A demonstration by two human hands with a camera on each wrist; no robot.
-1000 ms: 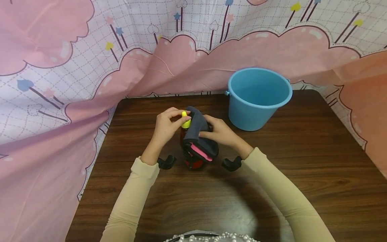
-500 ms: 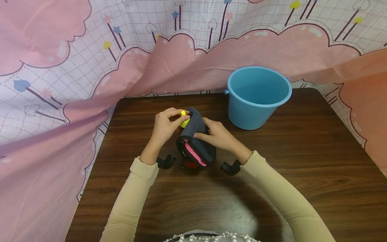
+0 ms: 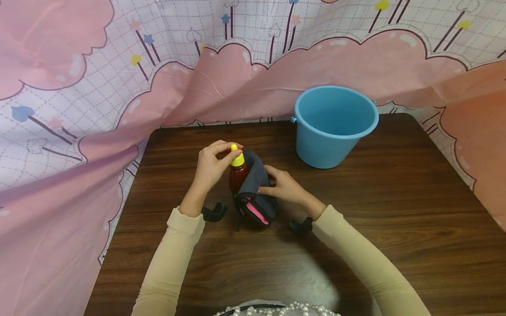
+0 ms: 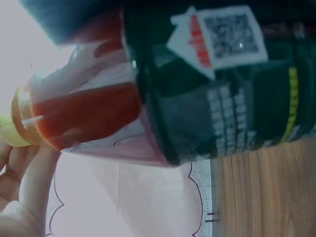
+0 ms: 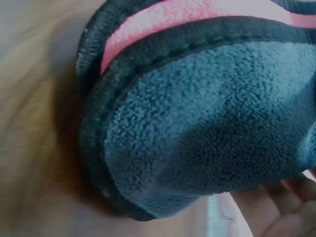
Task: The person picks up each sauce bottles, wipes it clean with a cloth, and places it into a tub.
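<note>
In the head view, a sauce bottle (image 3: 238, 177) with a yellow cap stands with its red-brown neck showing. My left hand (image 3: 208, 169) pinches the cap between thumb and fingers. Up close in the left wrist view, the bottle (image 4: 89, 108) shows reddish sauce and a dark green label (image 4: 197, 118) with a QR code. A folded dark grey fleecy cloth (image 3: 257, 173), pink inside and edged in black, leans against the bottle's right side and hides its lower part. My right hand (image 3: 286, 188) grips this cloth from the right; the right wrist view shows its fleece (image 5: 197, 118).
A light blue bucket (image 3: 328, 151) stands at the back of the dark wooden table (image 3: 395, 210), right of the hands. Behind the table hangs a pink and white patterned curtain (image 3: 221, 94). Black straps sit at both wrists.
My right hand has brought the cloth lower and nearer to me, so more of the bottle's neck shows. My left hand keeps its pinch on the cap, shifting slightly left.
</note>
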